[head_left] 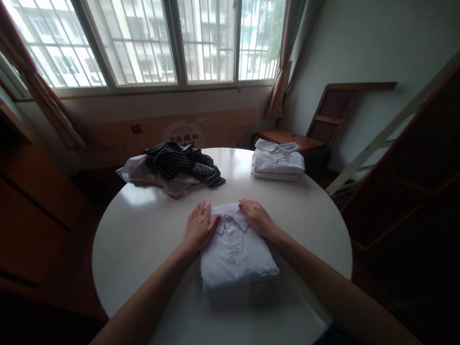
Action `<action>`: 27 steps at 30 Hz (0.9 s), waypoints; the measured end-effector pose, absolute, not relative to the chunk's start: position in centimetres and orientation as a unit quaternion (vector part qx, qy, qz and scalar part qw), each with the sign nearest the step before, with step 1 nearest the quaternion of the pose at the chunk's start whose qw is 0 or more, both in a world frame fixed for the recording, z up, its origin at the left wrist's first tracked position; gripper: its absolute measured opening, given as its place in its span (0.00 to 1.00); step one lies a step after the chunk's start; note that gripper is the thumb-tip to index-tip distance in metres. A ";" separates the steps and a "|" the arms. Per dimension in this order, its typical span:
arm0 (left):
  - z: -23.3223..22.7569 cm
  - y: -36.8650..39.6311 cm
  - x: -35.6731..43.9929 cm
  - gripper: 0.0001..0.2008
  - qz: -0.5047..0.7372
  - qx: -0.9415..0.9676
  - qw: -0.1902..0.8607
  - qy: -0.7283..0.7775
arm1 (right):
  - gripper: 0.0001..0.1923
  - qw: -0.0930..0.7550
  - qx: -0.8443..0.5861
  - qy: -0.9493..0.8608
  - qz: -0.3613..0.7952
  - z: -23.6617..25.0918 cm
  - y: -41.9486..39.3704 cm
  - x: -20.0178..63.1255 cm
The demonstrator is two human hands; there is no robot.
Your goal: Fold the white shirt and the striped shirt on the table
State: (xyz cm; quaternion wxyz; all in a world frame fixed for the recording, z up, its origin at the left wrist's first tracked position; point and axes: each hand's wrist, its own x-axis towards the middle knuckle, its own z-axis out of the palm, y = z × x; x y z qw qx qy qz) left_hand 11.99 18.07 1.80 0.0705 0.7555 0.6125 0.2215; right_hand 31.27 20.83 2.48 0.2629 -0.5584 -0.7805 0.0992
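A folded white shirt (236,252) lies on the round white table (139,249), its collar at the far end and its button front facing up. My left hand (200,227) rests at the collar's left side, fingers stretched out and the thumb on the cloth. At the opposite side of the collar, my right hand (256,216) touches the shirt's edge with its fingers extended. Neither hand is wrapped round the cloth.
At the table's far right sits a stack of folded white shirts (277,161). A loose heap of black striped clothing (172,159) and pale garments (136,171) lies at the far left. Beyond stand a wooden chair (317,135), a cardboard panel (110,139) and barred windows.
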 end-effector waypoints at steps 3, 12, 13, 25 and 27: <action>1.7 18.4 11.7 0.30 0.258 0.724 0.097 0.632 | 0.21 0.291 -0.627 -0.709 0.140 3.2 21.1 32.0; 2.2 18.6 11.1 0.34 0.486 0.580 0.291 0.585 | 0.23 0.336 -0.596 -0.558 0.470 5.7 20.5 33.3; 2.4 18.6 11.2 0.34 0.502 0.556 0.329 0.575 | 0.19 0.340 -0.559 -0.554 0.514 5.9 20.2 33.4; 3.7 18.1 11.8 0.31 0.588 0.328 0.618 0.407 | 0.15 0.487 -0.407 -0.451 0.627 5.2 20.8 33.3; 3.9 17.6 12.0 0.26 0.534 0.340 0.670 0.387 | 0.15 0.520 -0.404 -0.432 0.617 5.1 20.9 33.2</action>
